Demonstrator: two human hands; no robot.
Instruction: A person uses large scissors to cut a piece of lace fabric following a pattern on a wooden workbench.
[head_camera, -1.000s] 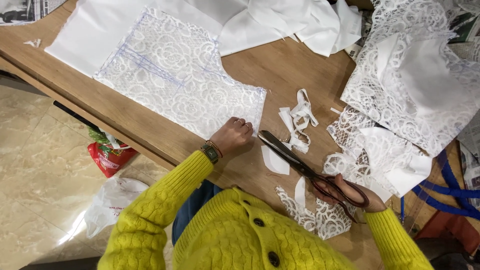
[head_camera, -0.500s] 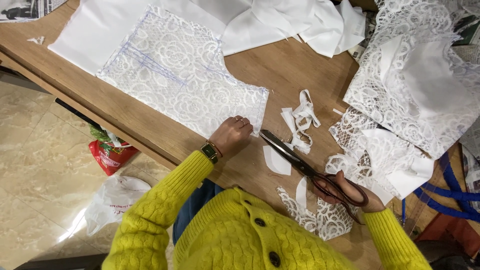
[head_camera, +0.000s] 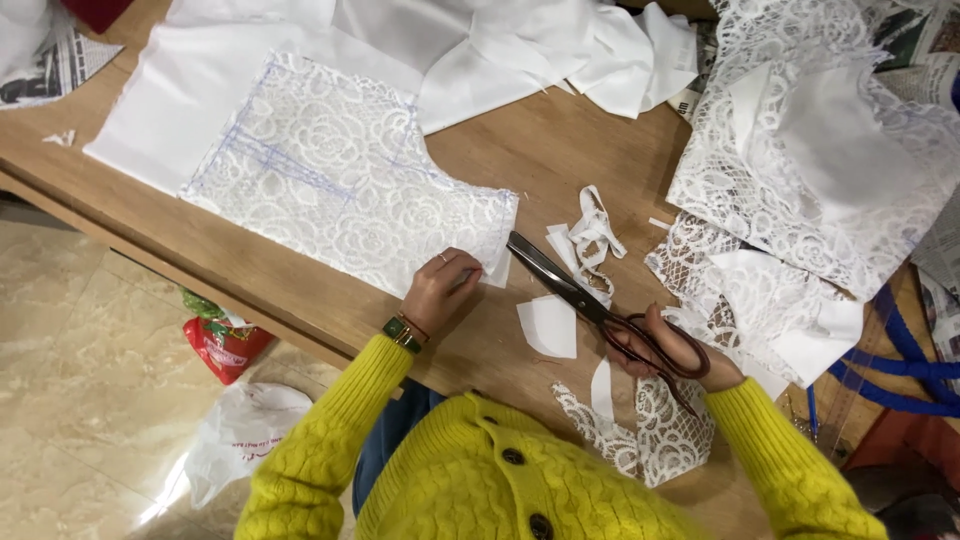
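Observation:
A white lace panel (head_camera: 345, 180) with blue pen lines lies on plain white cloth on the wooden table (head_camera: 560, 150). My left hand (head_camera: 443, 288) presses down on the panel's near right corner, fingers curled onto the lace edge. My right hand (head_camera: 680, 350) grips the handles of large dark scissors (head_camera: 575, 290). The blades are nearly closed and point up-left toward that corner, their tip just beside the lace. Small white offcuts (head_camera: 550, 325) lie under and around the blades.
More lace and white lining pieces (head_camera: 800, 170) are heaped at the right, white cloth (head_camera: 560, 50) at the back. A lace scrap (head_camera: 640, 430) hangs off the near edge. Blue straps (head_camera: 900, 370) lie far right. A red packet (head_camera: 225, 345) and a plastic bag (head_camera: 240, 440) sit on the floor.
The view has shifted slightly. My left hand stays on the lace corner, and the scissors remain pointed at it, their tip now closer to the lace edge.

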